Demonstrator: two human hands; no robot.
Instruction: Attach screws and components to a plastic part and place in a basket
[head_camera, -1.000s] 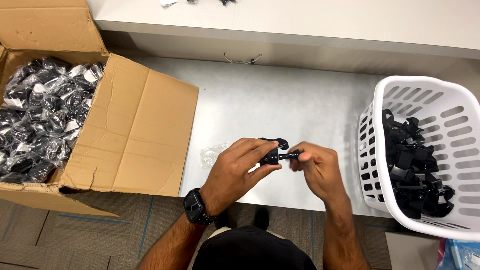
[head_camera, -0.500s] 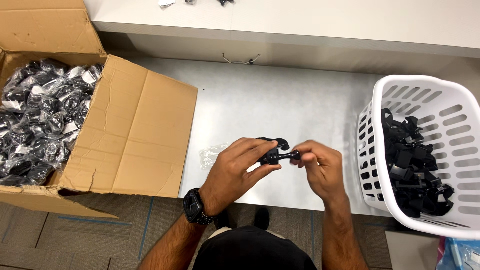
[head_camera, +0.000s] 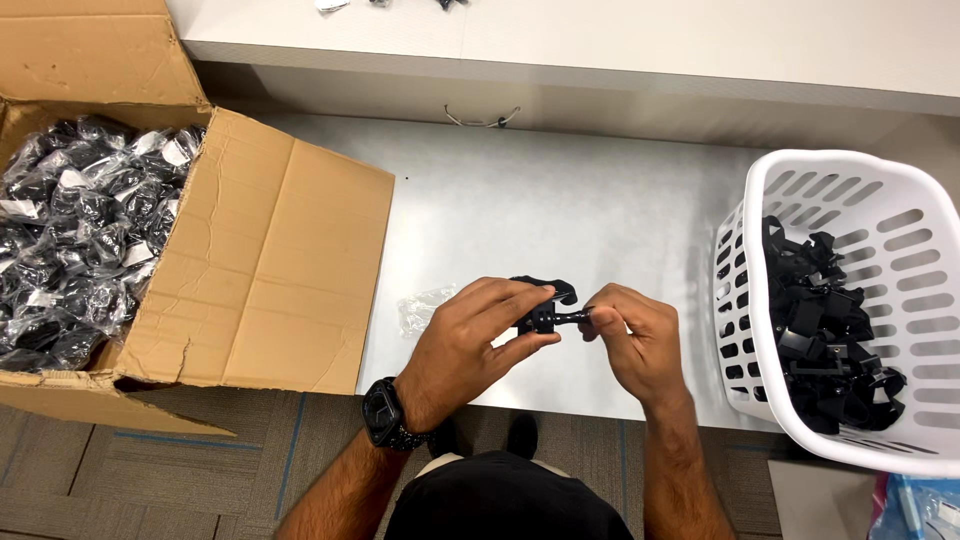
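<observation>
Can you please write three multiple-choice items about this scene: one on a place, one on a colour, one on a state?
1. Where does the white laundry basket stand?
A. at the table's right end
B. inside the cardboard box
C. on the upper shelf

2. What colour is the small plastic part between the hands?
A. white
B. black
C. blue

3. How is the cardboard box?
A. taped shut
B. flattened
C. open, with bagged parts inside

Answers: 1 A, it sits at the right of the grey table. 2 B, the left hand and right hand hold a black piece. 3 C, its flap lies folded out.
</observation>
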